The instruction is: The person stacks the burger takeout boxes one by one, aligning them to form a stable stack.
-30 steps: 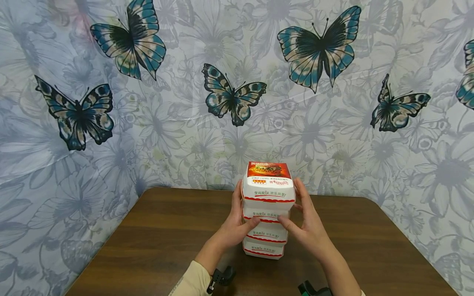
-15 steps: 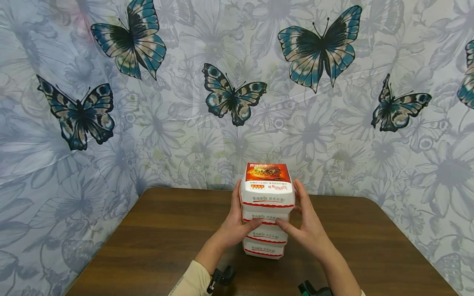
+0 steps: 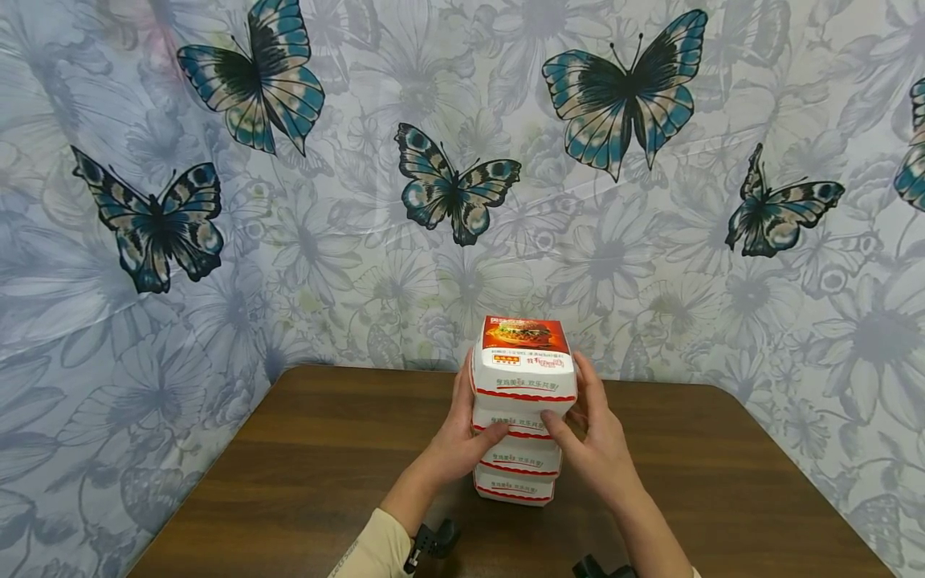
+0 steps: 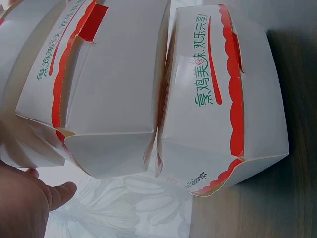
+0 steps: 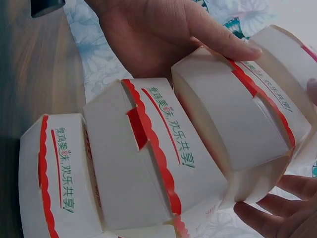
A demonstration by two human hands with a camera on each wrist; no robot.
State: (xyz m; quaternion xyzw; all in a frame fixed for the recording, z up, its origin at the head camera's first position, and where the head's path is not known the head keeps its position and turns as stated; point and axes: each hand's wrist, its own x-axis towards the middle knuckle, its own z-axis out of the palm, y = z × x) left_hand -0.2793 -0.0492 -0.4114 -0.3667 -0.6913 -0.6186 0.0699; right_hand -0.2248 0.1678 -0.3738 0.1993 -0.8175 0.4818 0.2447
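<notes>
Several white-and-red hamburger boxes stand in a stack in the middle of the head view. The top box (image 3: 523,377) carries a burger picture on its lid and overhangs the bottom box (image 3: 513,486). Along the stack's left side, my left hand (image 3: 455,445) holds the upper boxes, its thumb across the front of the second box from the top. My right hand (image 3: 596,441) grips the opposite side, thumb on the front near the top box's lower edge. In the right wrist view, fingers of my right hand (image 5: 292,206) lie beside the upper boxes. Far-side fingertips are partly hidden.
The stack rests on a brown wooden table (image 3: 325,457). A butterfly-print cloth (image 3: 600,265) hangs close behind it. Black camera mounts sit at both wrists, the left mount (image 3: 433,539) near the tabletop.
The top box first tipped slightly toward me, then went back. My right hand has shifted a little left, with its thumb higher on the front. The left hand has barely moved.
</notes>
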